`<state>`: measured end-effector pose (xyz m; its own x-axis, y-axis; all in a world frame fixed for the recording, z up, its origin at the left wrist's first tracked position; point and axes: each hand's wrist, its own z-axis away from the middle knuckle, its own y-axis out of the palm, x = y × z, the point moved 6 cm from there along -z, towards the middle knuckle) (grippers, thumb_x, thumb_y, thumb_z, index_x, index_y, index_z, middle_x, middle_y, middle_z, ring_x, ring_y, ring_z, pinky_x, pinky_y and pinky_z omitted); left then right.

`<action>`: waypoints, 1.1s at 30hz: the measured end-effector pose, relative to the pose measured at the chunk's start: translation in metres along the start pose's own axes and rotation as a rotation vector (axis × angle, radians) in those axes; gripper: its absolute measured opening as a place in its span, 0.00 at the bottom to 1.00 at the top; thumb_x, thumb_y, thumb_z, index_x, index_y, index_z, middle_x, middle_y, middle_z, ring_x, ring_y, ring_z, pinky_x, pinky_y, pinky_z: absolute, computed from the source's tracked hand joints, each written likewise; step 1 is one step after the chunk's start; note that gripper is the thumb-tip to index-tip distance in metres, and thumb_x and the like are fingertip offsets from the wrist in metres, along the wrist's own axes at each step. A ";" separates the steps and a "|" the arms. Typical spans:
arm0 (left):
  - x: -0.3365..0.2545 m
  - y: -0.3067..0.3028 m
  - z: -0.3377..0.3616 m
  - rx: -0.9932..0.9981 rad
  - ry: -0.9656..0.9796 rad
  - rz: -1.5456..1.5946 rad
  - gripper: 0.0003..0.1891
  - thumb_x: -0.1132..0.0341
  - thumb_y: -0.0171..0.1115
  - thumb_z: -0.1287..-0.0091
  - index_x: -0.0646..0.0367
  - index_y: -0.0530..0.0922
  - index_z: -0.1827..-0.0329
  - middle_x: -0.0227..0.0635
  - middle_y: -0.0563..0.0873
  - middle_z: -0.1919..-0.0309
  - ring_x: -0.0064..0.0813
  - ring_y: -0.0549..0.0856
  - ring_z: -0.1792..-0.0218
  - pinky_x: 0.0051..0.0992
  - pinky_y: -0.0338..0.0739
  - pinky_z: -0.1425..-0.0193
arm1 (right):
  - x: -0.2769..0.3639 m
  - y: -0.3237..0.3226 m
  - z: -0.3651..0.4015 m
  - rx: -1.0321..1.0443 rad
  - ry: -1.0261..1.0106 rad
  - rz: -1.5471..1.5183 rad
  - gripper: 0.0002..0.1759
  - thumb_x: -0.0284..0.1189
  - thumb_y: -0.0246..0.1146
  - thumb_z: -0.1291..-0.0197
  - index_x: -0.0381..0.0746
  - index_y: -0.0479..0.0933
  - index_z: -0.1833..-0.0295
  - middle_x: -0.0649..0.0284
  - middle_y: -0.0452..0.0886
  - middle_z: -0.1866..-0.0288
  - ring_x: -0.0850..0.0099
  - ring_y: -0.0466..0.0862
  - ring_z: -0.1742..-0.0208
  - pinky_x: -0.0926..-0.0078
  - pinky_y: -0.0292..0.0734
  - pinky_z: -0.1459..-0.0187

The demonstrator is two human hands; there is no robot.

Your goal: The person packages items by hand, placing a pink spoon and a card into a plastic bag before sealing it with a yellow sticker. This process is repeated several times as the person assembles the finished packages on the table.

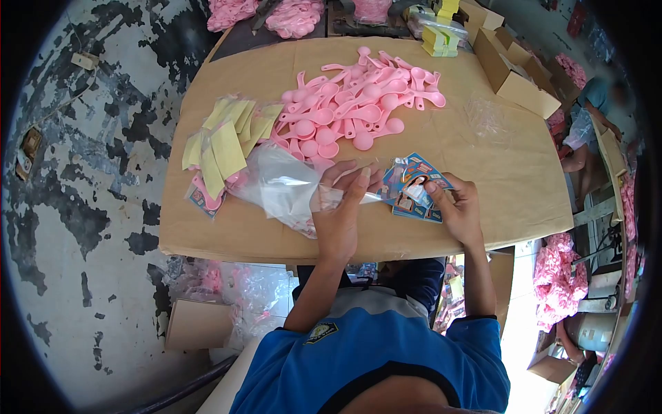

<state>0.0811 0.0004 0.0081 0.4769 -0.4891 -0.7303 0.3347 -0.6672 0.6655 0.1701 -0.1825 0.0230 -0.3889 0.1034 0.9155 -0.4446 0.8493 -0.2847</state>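
Observation:
My left hand [345,195] is curled at a clear plastic bag [281,181] that spreads over the table to its left. A thin strip of clear plastic runs from its fingers toward the cards. My right hand [458,207] pinches a blue printed card [422,172] between thumb and fingers. More blue cards lie beneath it, partly hidden. Beyond both hands is a heap of pink measuring spoons [358,103]. Left of the bag sit several packed pink spoons with yellow cards [226,148] in clear wrapping.
Brown paper covers the table [255,241]. At the back right stand an open cardboard box [517,72] and yellow card stacks [439,41]. Pink bundles [294,17] lie at the far edge. Another person [598,110] sits at the right. Plastic bags [258,297] hang below the near edge.

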 end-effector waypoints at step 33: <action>0.016 0.005 -0.004 0.048 -0.049 -0.043 0.15 0.71 0.62 0.31 0.65 0.73 0.44 0.44 0.84 0.54 0.36 0.85 0.49 0.35 0.81 0.43 | -0.001 -0.003 0.005 -0.053 -0.133 0.016 0.07 0.26 0.66 0.38 0.33 0.84 0.58 0.63 0.82 0.73 0.84 0.75 0.73 0.83 0.68 0.71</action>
<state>0.0935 -0.0081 0.0003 0.4219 -0.4856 -0.7656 0.3145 -0.7137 0.6259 0.1679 -0.1876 0.0212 -0.5007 0.0500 0.8642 -0.3962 0.8744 -0.2801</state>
